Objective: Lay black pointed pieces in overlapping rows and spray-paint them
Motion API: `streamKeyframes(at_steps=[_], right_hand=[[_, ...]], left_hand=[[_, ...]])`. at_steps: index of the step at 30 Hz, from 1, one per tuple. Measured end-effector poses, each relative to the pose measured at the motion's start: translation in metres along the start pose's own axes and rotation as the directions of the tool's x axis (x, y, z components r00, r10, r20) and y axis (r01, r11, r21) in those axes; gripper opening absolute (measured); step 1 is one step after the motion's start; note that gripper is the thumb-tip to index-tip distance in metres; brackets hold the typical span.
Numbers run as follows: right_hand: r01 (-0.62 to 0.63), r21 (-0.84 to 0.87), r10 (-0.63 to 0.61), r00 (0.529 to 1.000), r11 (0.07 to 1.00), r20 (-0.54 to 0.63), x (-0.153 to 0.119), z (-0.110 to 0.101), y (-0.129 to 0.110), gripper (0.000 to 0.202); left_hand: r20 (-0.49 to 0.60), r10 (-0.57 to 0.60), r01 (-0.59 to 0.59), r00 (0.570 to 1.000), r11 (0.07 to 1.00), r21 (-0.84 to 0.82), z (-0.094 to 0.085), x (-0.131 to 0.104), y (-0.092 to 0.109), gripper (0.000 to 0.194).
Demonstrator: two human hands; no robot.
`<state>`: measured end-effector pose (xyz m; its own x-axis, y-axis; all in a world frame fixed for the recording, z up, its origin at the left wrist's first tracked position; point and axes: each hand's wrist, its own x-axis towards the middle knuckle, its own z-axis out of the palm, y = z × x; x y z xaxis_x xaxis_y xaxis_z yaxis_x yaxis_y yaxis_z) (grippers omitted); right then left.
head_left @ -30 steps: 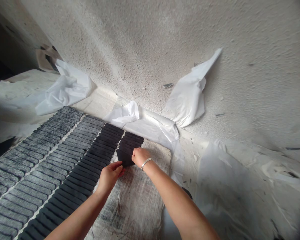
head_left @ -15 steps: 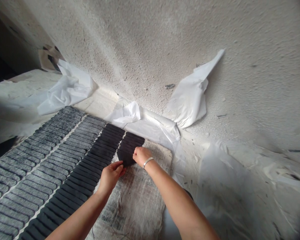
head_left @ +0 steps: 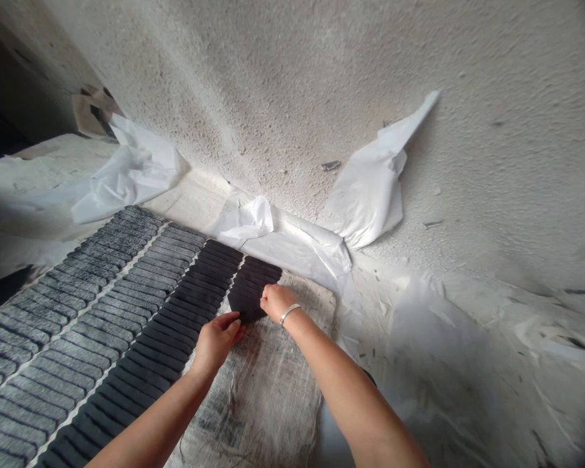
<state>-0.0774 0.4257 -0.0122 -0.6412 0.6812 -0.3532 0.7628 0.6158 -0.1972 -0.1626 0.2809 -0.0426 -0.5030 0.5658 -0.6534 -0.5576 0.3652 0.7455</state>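
My left hand (head_left: 219,338) pinches the near left corner of a flat black piece (head_left: 248,304), thin like fabric or felt. At its right edge the closed fingers of my right hand (head_left: 279,303) hold the same piece; a silver bracelet (head_left: 290,314) circles that wrist. The piece lies at the near end of a short row of overlapping black pieces (head_left: 259,273). Left of it runs a longer row of black pieces (head_left: 175,338), then rows of speckled grey pieces (head_left: 121,292). Beneath my hands is a worn, stained cloth-covered board (head_left: 277,383).
A rough plastered wall (head_left: 292,117) rises behind the work surface. Crumpled white sheets lie against it, one on the left (head_left: 131,172), one in the middle (head_left: 248,221) and one leaning on the wall (head_left: 370,195). Thin translucent sheeting (head_left: 433,338) covers the right side.
Both hands stay almost in place on the black piece. The right hand has shifted very slightly; the view has moved a little.
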Motion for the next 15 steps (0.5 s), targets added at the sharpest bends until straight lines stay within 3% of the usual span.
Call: streamKeyframes(at_steps=[6, 10, 13, 15], right_hand=[[0.02, -0.011, -0.02, 1.0, 1.0, 0.0, 0.001, 0.002, 0.0, 0.018], [0.013, 0.004, -0.013, 1.0, 1.0, -0.008, -0.002, 0.001, 0.0, 0.016], [0.009, 0.075, -0.008, 1.0, 0.997, -0.017, -0.003, -0.006, 0.006, 0.014], [-0.009, 0.143, 0.016, 0.998, 0.99, -0.052, -0.003, -0.012, 0.016, 0.012]], left_hand=[[-0.002, 0.008, -0.008, 1.0, 0.998, 0.058, -0.001, -0.002, 0.0, 0.016], [0.023, 0.058, -0.062, 0.998, 0.973, 0.223, -0.006, -0.01, 0.005, 0.031], [0.06, 0.218, -0.22, 0.974, 0.847, 0.484, -0.014, -0.015, 0.009, 0.041], [0.104, 0.392, -0.363, 0.914, 0.675, 0.642, -0.017, -0.016, 0.011, 0.038]])
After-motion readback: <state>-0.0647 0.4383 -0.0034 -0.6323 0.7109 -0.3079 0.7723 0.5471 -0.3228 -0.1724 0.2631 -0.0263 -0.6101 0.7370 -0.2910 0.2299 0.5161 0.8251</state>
